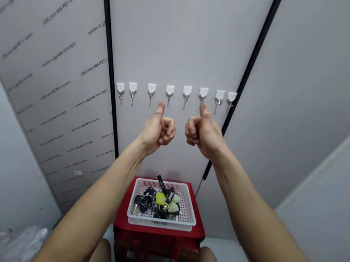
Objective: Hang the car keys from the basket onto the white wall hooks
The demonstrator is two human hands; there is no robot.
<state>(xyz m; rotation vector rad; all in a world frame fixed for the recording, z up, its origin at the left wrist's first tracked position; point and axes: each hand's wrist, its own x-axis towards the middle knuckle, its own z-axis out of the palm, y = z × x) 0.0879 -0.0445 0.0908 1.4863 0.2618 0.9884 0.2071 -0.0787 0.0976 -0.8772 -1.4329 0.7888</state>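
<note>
My left hand [159,129] is raised before the wall with its fingers curled into a fist and the thumb pointing up; nothing shows in it. Beside it, a little apart, my right hand [204,131] makes the same thumb-up fist, also holding nothing. Just above both thumbs runs a row of several white adhesive hooks [170,91] with metal prongs. Below the hands sits a white plastic basket [186,227] with bunches of keys [148,202], a yellow-green key fob [160,198] and black straps [161,184] inside.
The basket rests on a red-covered stool [197,232] between my knees. Black strips [253,64] edge the middle wall panel [185,29]. To the left is a panel with printed lettering [56,55]. Clear plastic bags [14,247] lie at the lower left.
</note>
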